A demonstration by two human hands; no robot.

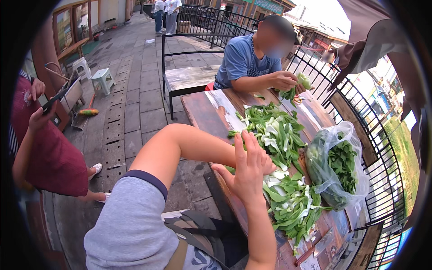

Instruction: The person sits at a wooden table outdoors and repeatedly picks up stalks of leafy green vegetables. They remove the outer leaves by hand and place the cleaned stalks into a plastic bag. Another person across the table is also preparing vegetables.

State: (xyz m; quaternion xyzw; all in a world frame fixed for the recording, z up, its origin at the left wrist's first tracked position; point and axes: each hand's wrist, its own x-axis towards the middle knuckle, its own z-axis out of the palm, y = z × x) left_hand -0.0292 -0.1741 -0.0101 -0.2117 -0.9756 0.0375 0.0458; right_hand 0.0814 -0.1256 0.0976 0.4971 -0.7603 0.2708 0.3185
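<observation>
My right hand (248, 168) is raised over the near edge of the table, its back towards me. The thumb stands out and nothing shows in its fingers. Behind it, my left hand (269, 166) reaches across at the leafy greens, mostly hidden, so what it may hold cannot be seen. Two heaps of green leaves with white stalks lie on the patterned tabletop (199, 108): a farther pile (276, 130) and a nearer pile (297, 206). A knife with a red handle (305, 256) rests at the near right end.
A clear plastic bag of greens (337, 165) stands beside the piles. Across the table, a seated person (236, 60) holds a head of greens (303, 81), with scissors (297, 99) close by. Another person (47, 141) stands at left holding a phone. A metal-framed bench (192, 77) adjoins the table.
</observation>
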